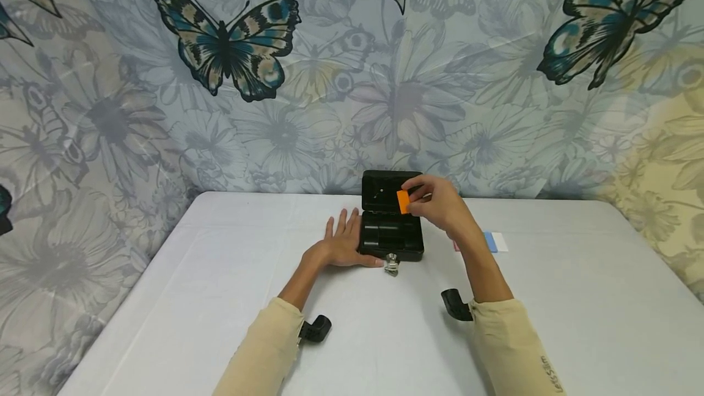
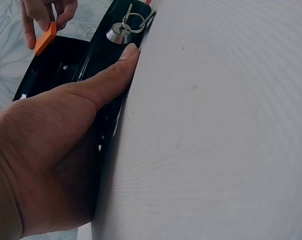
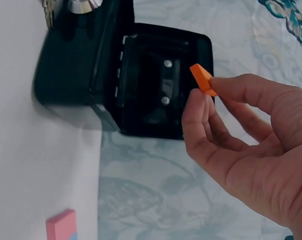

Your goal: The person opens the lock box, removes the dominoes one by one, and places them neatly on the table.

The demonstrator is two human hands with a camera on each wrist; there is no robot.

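A small black lockbox (image 1: 409, 256) stands on the table with its hinged lid (image 1: 379, 193) raised at the back. Keys on a ring (image 2: 134, 22) hang from the silver lock (image 2: 118, 33) on its front. My left hand (image 1: 344, 248) lies flat against the box's left side, fingers spread and straight, the thumb reaching along the front towards the lock. Above the box, before the raised lid, my right hand (image 1: 438, 205) pinches a small flat orange block (image 3: 203, 79) between thumb and fingertips. The inside of the box is dark, and I see nothing lying in it.
To the right of the box lies a flat piece with blue (image 1: 491, 242) and white (image 1: 500, 242) parts, and a pink block (image 3: 62, 226) partly behind the right forearm. White cloth covers the table (image 1: 352, 322); a butterfly-print curtain (image 1: 308, 139) hangs behind it.
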